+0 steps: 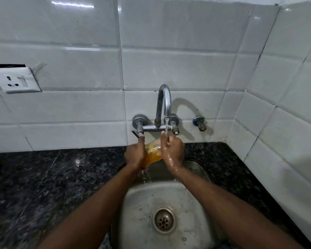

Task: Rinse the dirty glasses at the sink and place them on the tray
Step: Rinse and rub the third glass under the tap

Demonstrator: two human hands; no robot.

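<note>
A glass (152,152) with orange-yellow residue is held tilted over the steel sink (192,209), just below the tap. My left hand (134,154) grips its left side. My right hand (173,150) is wet and closed around its right side, fingers at the rim. Water runs from the chrome tap (164,103) onto my right fingers and the glass. Drops fall from the glass into the basin. No tray is in view.
The sink drain (163,220) lies in the middle of the basin. Dark speckled granite counter (52,186) runs left and right of the sink. White tiled walls stand behind and on the right. A wall socket (16,80) sits at the left; a small valve (200,124) right of the tap.
</note>
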